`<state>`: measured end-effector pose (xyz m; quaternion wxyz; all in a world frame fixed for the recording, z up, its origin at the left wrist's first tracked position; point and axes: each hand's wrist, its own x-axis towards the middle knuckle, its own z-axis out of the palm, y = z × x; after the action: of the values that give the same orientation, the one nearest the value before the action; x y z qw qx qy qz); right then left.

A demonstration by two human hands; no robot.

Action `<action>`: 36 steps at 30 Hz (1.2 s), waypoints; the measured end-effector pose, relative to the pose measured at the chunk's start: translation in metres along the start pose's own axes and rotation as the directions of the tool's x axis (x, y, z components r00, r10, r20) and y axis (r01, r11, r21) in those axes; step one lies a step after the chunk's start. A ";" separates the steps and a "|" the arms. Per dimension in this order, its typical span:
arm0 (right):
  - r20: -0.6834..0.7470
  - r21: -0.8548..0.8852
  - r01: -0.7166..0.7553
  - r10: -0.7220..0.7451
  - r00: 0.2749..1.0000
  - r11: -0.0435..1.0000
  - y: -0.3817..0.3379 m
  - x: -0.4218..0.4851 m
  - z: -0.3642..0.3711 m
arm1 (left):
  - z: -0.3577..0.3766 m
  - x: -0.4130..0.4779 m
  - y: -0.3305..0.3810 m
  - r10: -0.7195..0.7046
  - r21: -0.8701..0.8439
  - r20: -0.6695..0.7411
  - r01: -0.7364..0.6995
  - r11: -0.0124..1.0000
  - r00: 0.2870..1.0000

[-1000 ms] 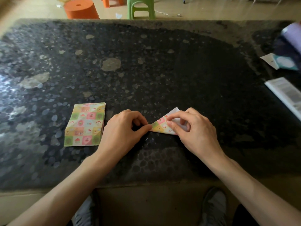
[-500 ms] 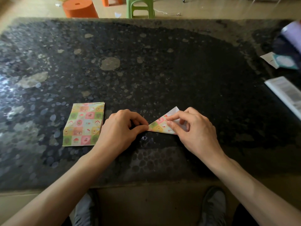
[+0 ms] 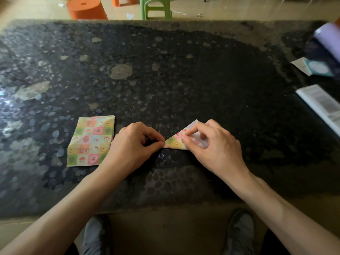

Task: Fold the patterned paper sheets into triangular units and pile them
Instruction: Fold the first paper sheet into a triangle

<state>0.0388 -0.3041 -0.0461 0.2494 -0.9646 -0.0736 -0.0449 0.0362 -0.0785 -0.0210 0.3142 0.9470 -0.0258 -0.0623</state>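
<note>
Folding step: pastel-checked paper triangle (image 3: 174, 143) was mid-crease.
Left hand (image 3: 133, 144): pinched its left tip.
Right hand (image 3: 217, 147): gripped the right flap.
Next: probably flatten crease, then pile.

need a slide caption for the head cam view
The left hand and right hand pinch a half-folded patterned paper triangle on the dark speckled table, beside a stack of patterned paper sheets.

Dim scene, with white glare smearing the table (image 3: 7, 100) at its left edge. A tiny glint sits just below the folded paper (image 3: 174, 142), which is crisp, checks readable. The floor (image 3: 230, 8) beyond is brighter and warmer. Wide-angle bend curves the table's far edge, and the purple roll (image 3: 326, 36) far right is blurred.
</note>
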 end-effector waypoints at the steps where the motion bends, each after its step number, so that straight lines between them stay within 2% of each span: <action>1: -0.005 0.000 0.003 -0.003 1.000 1.000 -0.001 0.000 0.000 | 0.000 0.000 0.000 0.000 -0.002 0.001 0.000 1.000 1.000; 11: 0.004 -0.010 0.008 -0.008 1.000 1.000 -0.002 0.000 0.001 | -0.006 0.012 -0.017 -0.028 -0.113 0.109 0.040 0.993 0.994; 20: 0.011 -0.013 -0.009 0.009 1.000 1.000 -0.004 -0.001 0.000 | -0.001 0.008 -0.009 -0.017 -0.149 0.026 0.020 0.989 1.000; 27: 0.020 0.000 -0.024 0.024 1.000 1.000 -0.005 -0.003 -0.001 | 0.007 -0.003 -0.001 0.006 0.004 -0.071 -0.006 1.000 0.997; 36: 0.028 -0.002 -0.029 0.029 0.999 1.000 -0.007 -0.003 -0.002 | 0.014 -0.003 -0.005 0.070 -0.009 -0.099 -0.071 0.997 0.993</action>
<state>0.0345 -0.2996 -0.0419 0.2483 -0.9662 -0.0633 -0.0278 0.0312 -0.0826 -0.0343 0.3231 0.9453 -0.0434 -0.0048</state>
